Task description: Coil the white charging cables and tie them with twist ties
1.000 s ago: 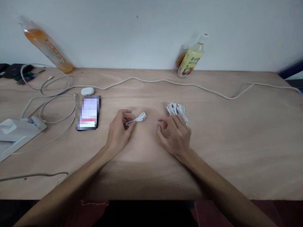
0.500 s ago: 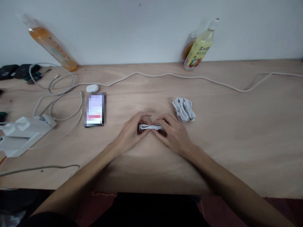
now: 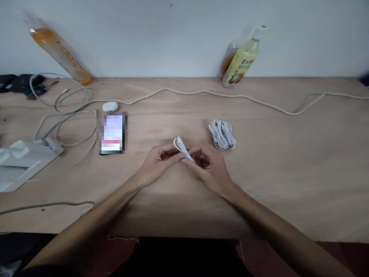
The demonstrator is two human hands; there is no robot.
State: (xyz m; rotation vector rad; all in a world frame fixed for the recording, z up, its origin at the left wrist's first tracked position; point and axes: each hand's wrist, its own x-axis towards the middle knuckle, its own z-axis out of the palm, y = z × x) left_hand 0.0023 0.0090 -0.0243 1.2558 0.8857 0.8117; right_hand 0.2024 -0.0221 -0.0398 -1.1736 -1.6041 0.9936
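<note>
We have one white cable bundle [image 3: 181, 146] pinched between both hands, middle of the table [image 3: 288, 184], near side. Left hand [image 3: 157, 161]: fingers grasping the bundle's mid part, thumb on the near side. Right hand [image 3: 215, 167]: thumb and fingers closed on its lower right end, fingertips touching or almost touching the left ones; can't tell which. Bundle is tilted, loops pointing far and left.

Cable pile [image 3: 222, 134], also white, lies just beyond our right hand, apart from it. On the left we see a phone [image 3: 113, 134], screen up, with a white case [image 3: 110, 106] just past its far edge. Far side: a long white cord [image 3: 204, 92] runs across, and a yellow bottle [image 3: 241, 63] stands by the wall [image 3: 144, 38], right of centre.
</note>
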